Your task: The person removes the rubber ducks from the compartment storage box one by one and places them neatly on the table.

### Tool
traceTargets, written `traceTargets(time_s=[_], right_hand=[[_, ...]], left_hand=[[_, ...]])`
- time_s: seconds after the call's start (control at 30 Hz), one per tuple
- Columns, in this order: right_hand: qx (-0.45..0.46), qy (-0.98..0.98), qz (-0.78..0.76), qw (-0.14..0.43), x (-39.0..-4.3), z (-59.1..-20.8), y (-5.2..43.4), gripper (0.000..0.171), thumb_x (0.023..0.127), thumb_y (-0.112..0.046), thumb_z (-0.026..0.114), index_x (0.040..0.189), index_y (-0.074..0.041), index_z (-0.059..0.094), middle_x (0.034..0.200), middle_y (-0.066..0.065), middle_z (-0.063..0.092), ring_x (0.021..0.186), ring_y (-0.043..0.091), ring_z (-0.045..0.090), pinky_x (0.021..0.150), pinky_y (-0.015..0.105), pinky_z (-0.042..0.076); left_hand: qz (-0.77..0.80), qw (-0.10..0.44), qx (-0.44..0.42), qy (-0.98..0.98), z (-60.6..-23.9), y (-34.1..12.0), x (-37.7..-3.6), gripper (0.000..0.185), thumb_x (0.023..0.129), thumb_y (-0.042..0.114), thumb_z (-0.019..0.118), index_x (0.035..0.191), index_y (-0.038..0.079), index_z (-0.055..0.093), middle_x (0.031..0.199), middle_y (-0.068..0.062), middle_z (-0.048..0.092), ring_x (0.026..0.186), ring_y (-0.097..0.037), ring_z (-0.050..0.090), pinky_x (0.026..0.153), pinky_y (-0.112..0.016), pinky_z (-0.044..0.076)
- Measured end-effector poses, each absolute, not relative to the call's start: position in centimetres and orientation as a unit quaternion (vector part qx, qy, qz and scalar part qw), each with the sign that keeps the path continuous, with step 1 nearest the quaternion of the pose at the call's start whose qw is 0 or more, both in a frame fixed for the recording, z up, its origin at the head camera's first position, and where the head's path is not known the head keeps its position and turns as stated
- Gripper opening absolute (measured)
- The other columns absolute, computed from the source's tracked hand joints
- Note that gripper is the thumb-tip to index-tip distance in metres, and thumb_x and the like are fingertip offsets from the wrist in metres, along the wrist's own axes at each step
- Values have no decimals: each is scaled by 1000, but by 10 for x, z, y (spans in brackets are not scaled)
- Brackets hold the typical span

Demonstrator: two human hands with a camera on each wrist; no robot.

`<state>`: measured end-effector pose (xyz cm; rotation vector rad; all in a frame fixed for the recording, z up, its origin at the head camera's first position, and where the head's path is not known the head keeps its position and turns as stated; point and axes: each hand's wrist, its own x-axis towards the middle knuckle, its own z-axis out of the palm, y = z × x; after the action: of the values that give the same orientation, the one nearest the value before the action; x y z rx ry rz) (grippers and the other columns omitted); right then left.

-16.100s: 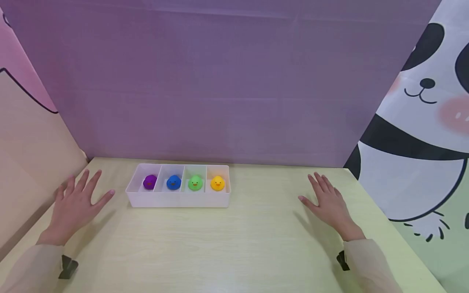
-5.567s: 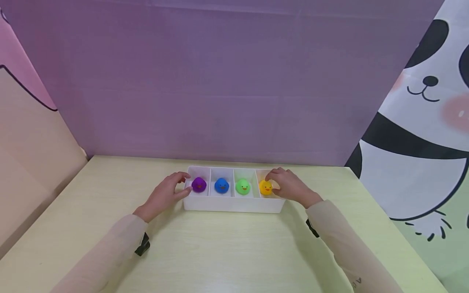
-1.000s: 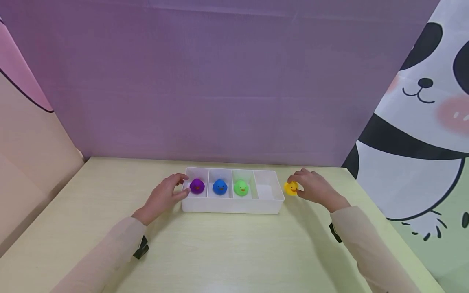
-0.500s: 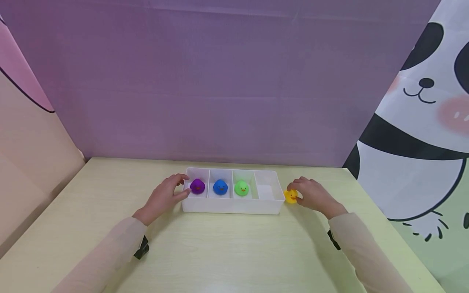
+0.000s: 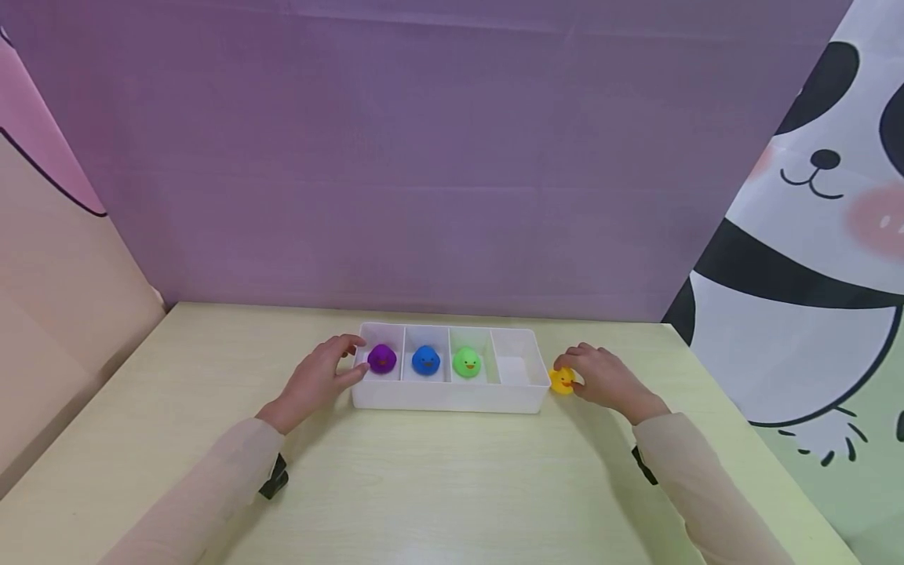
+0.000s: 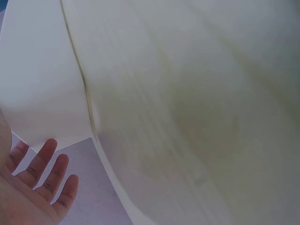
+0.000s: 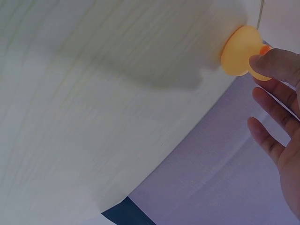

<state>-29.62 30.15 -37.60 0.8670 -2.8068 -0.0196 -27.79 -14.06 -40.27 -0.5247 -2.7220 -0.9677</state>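
A white box (image 5: 445, 398) with a row of compartments stands near the back of the table. Inside sit a purple toy duck (image 5: 381, 359), a blue one (image 5: 426, 360) and a light green one (image 5: 467, 362), each in its own compartment; the rightmost compartment is bare. My left hand (image 5: 318, 378) holds the box's left end, thumb at the front corner and index finger farther back. Just right of the box, my right hand (image 5: 604, 377) pinches a yellow rubber duck (image 5: 562, 381) between thumb and fingers. In the right wrist view the duck's base (image 7: 241, 49) is at the tabletop.
The pale wood table (image 5: 438, 486) ends in front of a purple cloth backdrop (image 5: 424, 173). A panda-print panel (image 5: 812, 345) stands at the right and a beige and pink panel (image 5: 63, 314) at the left.
Earlier the yellow duck sat in the rightmost compartment; my right hand has lifted it out and lowered it beside the box. Before that, the box shifted rightwards. The left hand has lately kept still.
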Motion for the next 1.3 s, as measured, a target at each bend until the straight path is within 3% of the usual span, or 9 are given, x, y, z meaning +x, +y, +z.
traceTargets(time_s=[0.57, 1.3], right_hand=[[288, -953, -19, 88, -297, -360, 301, 35, 67, -1, 76, 100, -9, 65, 99, 7, 64, 94, 28, 56, 76, 47, 48], [322, -937, -7, 138, -305, -333, 277, 31, 71, -8, 74, 100, -8, 65, 100, 7, 64, 91, 27, 57, 81, 42, 49]], left_hand=[[-325, 105, -177, -923, -401, -140, -276, 41, 87, 29, 58, 122, 11, 51, 110, -11, 58, 99, -27, 53, 85, -44, 45], [-330, 98, -172, -923, -403, -141, -278, 42, 87, 30, 59, 123, 9, 51, 113, -12, 58, 103, -29, 53, 87, -46, 44]])
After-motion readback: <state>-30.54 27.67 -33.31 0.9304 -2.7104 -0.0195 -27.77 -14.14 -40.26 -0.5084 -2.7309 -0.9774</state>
